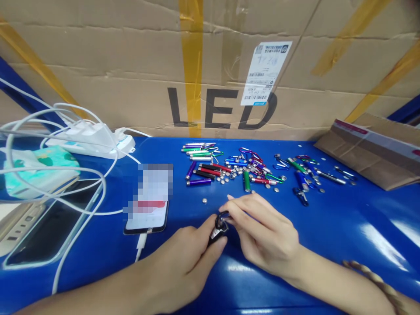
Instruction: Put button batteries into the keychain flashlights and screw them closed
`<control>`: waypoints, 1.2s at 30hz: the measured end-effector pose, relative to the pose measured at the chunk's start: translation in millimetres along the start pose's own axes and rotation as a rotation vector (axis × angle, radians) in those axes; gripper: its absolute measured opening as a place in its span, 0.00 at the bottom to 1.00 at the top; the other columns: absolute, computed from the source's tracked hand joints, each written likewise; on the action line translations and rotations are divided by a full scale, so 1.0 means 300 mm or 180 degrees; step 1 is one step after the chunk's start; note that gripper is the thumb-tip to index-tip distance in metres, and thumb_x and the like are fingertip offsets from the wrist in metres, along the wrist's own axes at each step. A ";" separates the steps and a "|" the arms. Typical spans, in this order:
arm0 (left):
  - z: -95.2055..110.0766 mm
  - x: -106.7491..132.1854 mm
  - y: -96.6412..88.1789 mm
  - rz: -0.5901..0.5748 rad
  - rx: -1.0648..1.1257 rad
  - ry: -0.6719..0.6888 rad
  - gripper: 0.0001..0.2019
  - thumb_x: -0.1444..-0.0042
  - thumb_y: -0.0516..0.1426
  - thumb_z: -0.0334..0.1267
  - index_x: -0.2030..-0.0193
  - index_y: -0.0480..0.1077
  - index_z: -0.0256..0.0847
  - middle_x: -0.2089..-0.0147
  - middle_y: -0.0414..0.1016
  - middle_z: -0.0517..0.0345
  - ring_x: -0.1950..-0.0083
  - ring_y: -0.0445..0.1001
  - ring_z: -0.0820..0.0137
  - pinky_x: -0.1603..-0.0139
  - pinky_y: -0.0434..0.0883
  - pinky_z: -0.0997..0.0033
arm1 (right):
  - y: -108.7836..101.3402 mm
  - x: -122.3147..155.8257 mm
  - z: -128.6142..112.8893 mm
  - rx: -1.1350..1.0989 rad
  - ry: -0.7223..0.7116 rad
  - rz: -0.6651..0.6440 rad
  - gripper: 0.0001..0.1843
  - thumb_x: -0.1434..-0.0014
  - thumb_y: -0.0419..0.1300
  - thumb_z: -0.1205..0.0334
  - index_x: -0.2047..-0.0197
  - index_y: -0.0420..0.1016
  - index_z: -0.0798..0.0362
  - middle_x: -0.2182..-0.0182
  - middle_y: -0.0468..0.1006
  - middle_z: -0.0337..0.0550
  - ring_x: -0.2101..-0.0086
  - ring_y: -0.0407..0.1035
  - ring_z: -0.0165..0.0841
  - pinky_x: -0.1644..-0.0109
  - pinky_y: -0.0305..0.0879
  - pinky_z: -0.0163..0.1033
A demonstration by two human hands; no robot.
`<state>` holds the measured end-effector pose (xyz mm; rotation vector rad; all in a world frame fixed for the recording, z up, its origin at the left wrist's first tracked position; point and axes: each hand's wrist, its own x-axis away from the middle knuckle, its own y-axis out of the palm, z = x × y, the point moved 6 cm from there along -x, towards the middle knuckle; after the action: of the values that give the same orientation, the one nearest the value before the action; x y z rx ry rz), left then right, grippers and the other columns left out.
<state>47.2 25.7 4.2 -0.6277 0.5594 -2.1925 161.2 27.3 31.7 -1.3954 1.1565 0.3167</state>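
My left hand [187, 258] is closed around a small black keychain flashlight [218, 229], pinching its body between thumb and fingers. My right hand [262, 232] meets it from the right, fingertips pinched on the flashlight's black clip end. Both hands rest low over the blue table [344, 227]. Just beyond them lies a single button cell [204, 201]. Farther back are several small coloured flashlights [210, 168] in purple, green, red, black and blue, mixed with carabiner clips and loose button cells [226, 177].
A phone [147, 205] on a white cable lies left of my hands. Further left sit a white power strip [92, 140], tangled white cables, a tissue pack [36, 170] and a dark tablet. A cardboard box marked LED [223, 109] walls the back; a flat carton [374, 148] lies right.
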 end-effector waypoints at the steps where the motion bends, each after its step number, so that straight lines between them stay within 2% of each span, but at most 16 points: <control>1: 0.002 0.001 0.002 -0.0039 0.0044 0.0011 0.13 0.37 0.41 0.41 0.51 0.61 0.42 0.73 0.71 0.62 0.75 0.69 0.70 0.75 0.62 0.74 | 0.001 0.001 0.000 0.0028 -0.0018 0.0011 0.19 0.47 0.51 0.81 0.53 0.66 0.59 0.67 0.74 0.48 0.65 0.69 0.35 0.61 0.71 0.41; 4: 0.010 0.006 0.005 -0.0083 0.0234 -0.0009 0.15 0.37 0.41 0.42 0.50 0.61 0.43 0.75 0.68 0.64 0.77 0.66 0.72 0.76 0.61 0.75 | 0.003 0.003 0.003 0.0078 -0.0011 0.0039 0.19 0.46 0.51 0.80 0.51 0.65 0.58 0.67 0.74 0.47 0.65 0.69 0.34 0.62 0.72 0.41; 11: 0.002 0.010 -0.005 0.0338 0.0509 -0.0176 0.15 0.38 0.41 0.47 0.59 0.64 0.42 0.78 0.61 0.67 0.78 0.61 0.74 0.77 0.59 0.75 | -0.009 0.000 0.000 0.0315 -0.0040 0.0066 0.18 0.47 0.52 0.81 0.53 0.66 0.60 0.68 0.74 0.48 0.65 0.69 0.34 0.63 0.71 0.39; 16: -0.031 0.003 0.006 0.0342 0.0685 -0.0118 0.15 0.38 0.41 0.48 0.68 0.58 0.43 0.79 0.53 0.68 0.78 0.54 0.74 0.80 0.54 0.76 | -0.006 -0.004 0.015 0.0014 0.0328 0.0037 0.17 0.45 0.53 0.77 0.53 0.67 0.55 0.68 0.75 0.46 0.70 0.67 0.32 0.68 0.69 0.38; 20: -0.038 -0.007 -0.006 0.0476 0.0859 0.0042 0.13 0.37 0.42 0.47 0.69 0.55 0.43 0.80 0.50 0.69 0.79 0.50 0.75 0.81 0.50 0.76 | -0.005 -0.013 0.027 -0.0197 0.0417 -0.0033 0.14 0.43 0.53 0.74 0.53 0.69 0.56 0.67 0.76 0.47 0.69 0.68 0.31 0.67 0.68 0.37; 23: -0.040 -0.015 -0.049 0.0802 0.0886 0.0220 0.14 0.37 0.43 0.46 0.70 0.54 0.42 0.78 0.50 0.68 0.78 0.49 0.75 0.79 0.52 0.76 | -0.010 -0.027 0.057 -0.0313 0.0493 -0.0432 0.15 0.39 0.50 0.70 0.50 0.68 0.57 0.72 0.76 0.43 0.71 0.69 0.29 0.67 0.68 0.34; 25: -0.051 -0.019 -0.093 0.1172 0.0887 0.0310 0.13 0.37 0.43 0.46 0.70 0.54 0.42 0.77 0.51 0.67 0.77 0.50 0.75 0.77 0.53 0.76 | -0.020 -0.032 0.107 -0.0276 0.0812 -0.0764 0.16 0.37 0.47 0.67 0.48 0.68 0.57 0.76 0.75 0.39 0.74 0.69 0.27 0.68 0.67 0.32; 27: -0.073 -0.025 -0.136 0.1481 0.0896 0.0272 0.12 0.38 0.44 0.47 0.68 0.54 0.42 0.77 0.50 0.68 0.77 0.50 0.75 0.77 0.53 0.76 | -0.048 -0.031 0.174 -0.0025 0.1195 -0.0845 0.18 0.36 0.46 0.63 0.47 0.68 0.57 0.75 0.76 0.39 0.73 0.71 0.28 0.67 0.67 0.33; 30: -0.088 -0.048 -0.165 0.1317 0.0840 0.0286 0.12 0.37 0.42 0.48 0.67 0.54 0.42 0.78 0.49 0.69 0.78 0.50 0.75 0.78 0.51 0.77 | -0.104 -0.030 0.265 0.0508 0.1544 -0.0541 0.18 0.38 0.49 0.59 0.50 0.72 0.57 0.67 0.79 0.46 0.67 0.73 0.34 0.61 0.68 0.39; 32: -0.086 -0.065 -0.166 0.1021 0.0686 0.0251 0.13 0.37 0.41 0.48 0.62 0.56 0.42 0.79 0.48 0.70 0.78 0.48 0.75 0.78 0.51 0.77 | -0.119 -0.027 0.301 0.0516 0.1691 -0.0389 0.17 0.39 0.50 0.58 0.52 0.74 0.56 0.62 0.78 0.48 0.63 0.73 0.36 0.58 0.68 0.41; 34: -0.073 -0.079 -0.155 0.0693 0.0439 0.0201 0.14 0.38 0.42 0.48 0.58 0.59 0.42 0.79 0.49 0.70 0.78 0.50 0.76 0.78 0.52 0.78 | -0.102 -0.023 0.305 0.0031 0.1781 -0.0446 0.18 0.38 0.50 0.57 0.49 0.70 0.54 0.57 0.75 0.48 0.61 0.72 0.34 0.60 0.70 0.40; 36: -0.048 -0.088 -0.137 0.0460 0.0102 0.0193 0.15 0.38 0.42 0.48 0.55 0.62 0.42 0.79 0.53 0.69 0.77 0.54 0.75 0.76 0.54 0.78 | -0.061 -0.020 0.272 -0.0767 0.1790 -0.0671 0.21 0.38 0.50 0.56 0.43 0.64 0.53 0.51 0.70 0.50 0.58 0.70 0.33 0.63 0.72 0.39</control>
<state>30.9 73.6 9.7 -0.4900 0.5819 -2.0857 208.6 96.3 28.5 -1.8737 1.4379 -0.1035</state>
